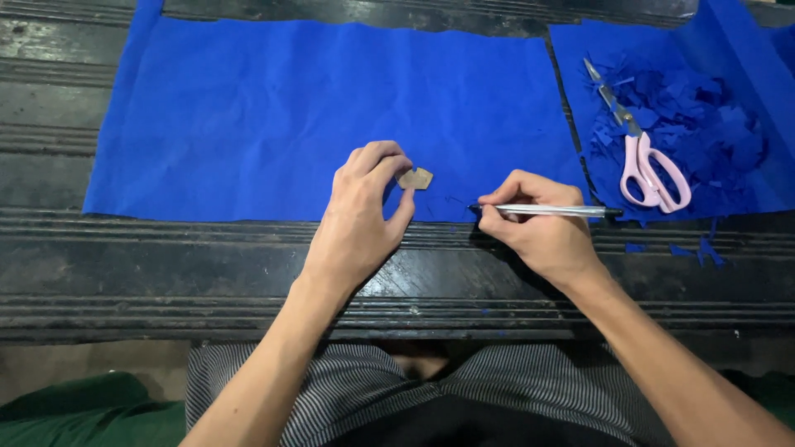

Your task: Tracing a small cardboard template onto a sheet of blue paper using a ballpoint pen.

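1. Striped trousers (pixel 348 389) fill the btm of view; person seated at a dark ribbed bench (pixel 207 273), both forearms reaching fwd over its near edge.
2. Left hand (pixel 360 219): curled, thumb + index pinched on a small tan template (pixel 416 178), pentagon-ish. Template lies on the blue fabric (pixel 273 116) near its front edge. I read the pinch as pinning it flat so it can't slide while outlined.
3. Right hand (pixel 534 228): closed in a writing grip on a silver pen (pixel 551 211), barrel lying near horizontal, tip pointing left twd the template, just beside it, apart from its edge. Faint dark marks on the cloth by the tip; too small to make out.
4. Fabric spread flat across the bench, front edge near the hands – keeps the marking spot within short reach.
5. Pink-handled scissors (pixel 646 157) rest blades shut, to the right on a 2nd blue piece, among blue scraps (pixel 704 116); well apart from both hands, parked clear of the marking area.
6. A few scraps lie on the bench at right.
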